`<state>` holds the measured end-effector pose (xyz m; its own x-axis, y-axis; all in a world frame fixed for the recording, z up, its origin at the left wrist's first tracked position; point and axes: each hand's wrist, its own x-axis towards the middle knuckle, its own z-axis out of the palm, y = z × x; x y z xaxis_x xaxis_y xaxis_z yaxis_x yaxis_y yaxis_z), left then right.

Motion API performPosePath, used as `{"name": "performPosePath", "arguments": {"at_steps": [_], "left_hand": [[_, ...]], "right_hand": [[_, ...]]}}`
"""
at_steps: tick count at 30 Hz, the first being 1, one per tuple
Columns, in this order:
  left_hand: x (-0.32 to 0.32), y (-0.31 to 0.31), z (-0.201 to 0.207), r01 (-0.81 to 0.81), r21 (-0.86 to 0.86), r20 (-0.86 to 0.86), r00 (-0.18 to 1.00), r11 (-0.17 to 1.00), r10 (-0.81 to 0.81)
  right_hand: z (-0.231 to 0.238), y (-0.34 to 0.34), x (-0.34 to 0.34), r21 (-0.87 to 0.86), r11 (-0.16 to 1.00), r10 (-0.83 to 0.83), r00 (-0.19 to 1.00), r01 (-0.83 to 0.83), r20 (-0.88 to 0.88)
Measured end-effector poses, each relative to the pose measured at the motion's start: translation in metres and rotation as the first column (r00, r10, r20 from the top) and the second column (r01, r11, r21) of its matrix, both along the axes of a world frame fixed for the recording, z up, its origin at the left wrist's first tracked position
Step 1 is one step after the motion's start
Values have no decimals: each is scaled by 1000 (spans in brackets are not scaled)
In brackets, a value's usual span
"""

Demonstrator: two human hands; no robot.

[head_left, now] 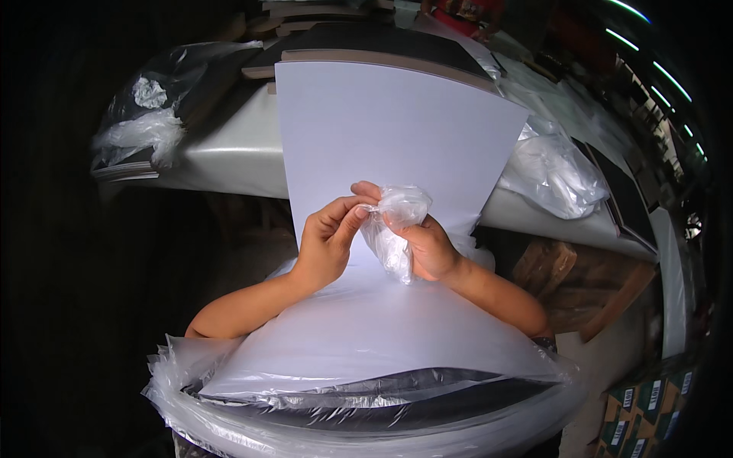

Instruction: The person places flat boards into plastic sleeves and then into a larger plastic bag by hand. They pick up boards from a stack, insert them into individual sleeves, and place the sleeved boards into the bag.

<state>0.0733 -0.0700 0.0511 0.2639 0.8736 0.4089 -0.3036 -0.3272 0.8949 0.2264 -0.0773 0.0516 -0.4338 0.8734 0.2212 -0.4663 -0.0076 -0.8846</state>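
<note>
Between my two hands is a crumpled bundle of clear plastic film (391, 244), held up over a large white sheet (389, 122). My left hand (332, 233) pinches a thin twisted end of the film between thumb and fingers. Wrapped around the bundle's right side is my right hand (430, 248), its thumb pressed on the film. The white sheet slopes from the table toward me, its far end against a stack of dark boards. Clear plastic sheeting (366, 397) lies in folds across its near end, by my body. The fingertips inside the bundle are partly hidden.
Dark boards with brown edges (382, 42) are stacked behind the sheet on a pale-covered table (229, 149). Plastic bags lie at the left (145, 130) and right (553, 172). A wooden crate (573, 282) stands below at right, near printed cartons (645, 412). Someone in red is at the far side.
</note>
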Motion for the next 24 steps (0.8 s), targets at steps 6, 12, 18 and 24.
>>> {"name": "performPosePath", "arguments": {"at_steps": [6,12,18,24], "left_hand": [[-18,7,-14,78,-161,-113,989,984,-97],[-6,-1,-14,103,-155,-23,994,982,-108],[-9,-5,-13,61,-78,-185,980,995,-74],[-7,-1,-22,11,-70,-171,985,997,-23]], "right_hand": [[-9,-12,-1,-125,937,-327,945,325,2],[-4,-17,-4,-137,908,-394,918,397,51],[-11,-20,-5,-129,911,-397,918,392,-9],[-21,-14,1,-140,932,-338,941,335,5]]}}
